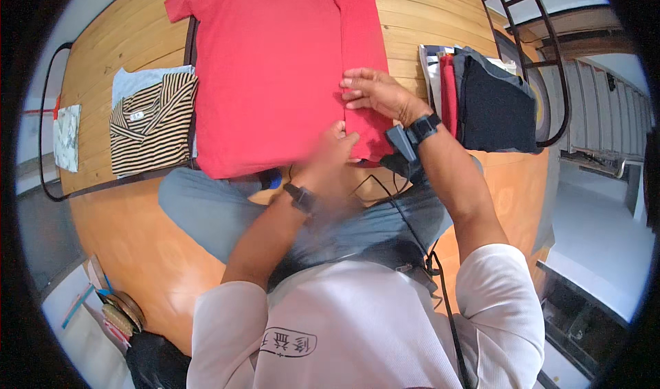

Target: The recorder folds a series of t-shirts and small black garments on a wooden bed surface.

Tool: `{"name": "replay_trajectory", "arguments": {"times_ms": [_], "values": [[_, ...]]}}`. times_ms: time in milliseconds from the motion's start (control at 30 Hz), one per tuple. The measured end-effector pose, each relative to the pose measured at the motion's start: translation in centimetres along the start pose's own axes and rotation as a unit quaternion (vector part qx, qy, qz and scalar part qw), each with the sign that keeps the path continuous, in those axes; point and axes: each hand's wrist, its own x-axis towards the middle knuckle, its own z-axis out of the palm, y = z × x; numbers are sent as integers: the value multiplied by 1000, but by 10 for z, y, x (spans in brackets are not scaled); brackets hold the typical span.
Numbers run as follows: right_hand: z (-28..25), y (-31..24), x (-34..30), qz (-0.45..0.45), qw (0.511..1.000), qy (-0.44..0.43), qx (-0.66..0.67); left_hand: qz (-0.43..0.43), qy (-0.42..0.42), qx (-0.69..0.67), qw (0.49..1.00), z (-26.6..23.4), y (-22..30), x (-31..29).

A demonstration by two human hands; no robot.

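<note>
A red T-shirt [271, 73] lies spread out on the wooden platform in front of me. Its right side is folded inward, leaving a long straight fold edge and a sleeve laid over near the top. My right hand [381, 95] rests at that edge, fingers stretched over the red cloth and holding nothing that I can see. Lower down, beside the shirt's hem, is my left hand [335, 148], smeared by motion. Its thumb and a fingertip show near the cloth, but whether they grip it is unclear.
Left of the shirt lies a folded striped polo shirt [155, 124] over pale blue cloth. A pale patterned cloth [67, 138] sits farther left. At right stands a pile of folded clothes [495, 104], dark on top. A black cable [445, 306] runs across my lap. A metal ladder [543, 25] rises at far right.
</note>
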Motion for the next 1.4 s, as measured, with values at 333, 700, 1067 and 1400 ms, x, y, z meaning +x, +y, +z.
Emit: {"name": "replay_trajectory", "arguments": {"times_ms": [333,700,1067,1400], "values": [[-5,45,-70,-27,996,-41,76,28,33,123,991,0,5,-18],[-13,68,-107,65,994,-17,-82,13,69,197,978,-14,-7,-15],[-50,74,-119,-1,935,199,-293,30,34,148,988,-12,6,-11],[-22,58,-116,-69,899,195,-386,89,51,406,908,-17,21,-25]]}}
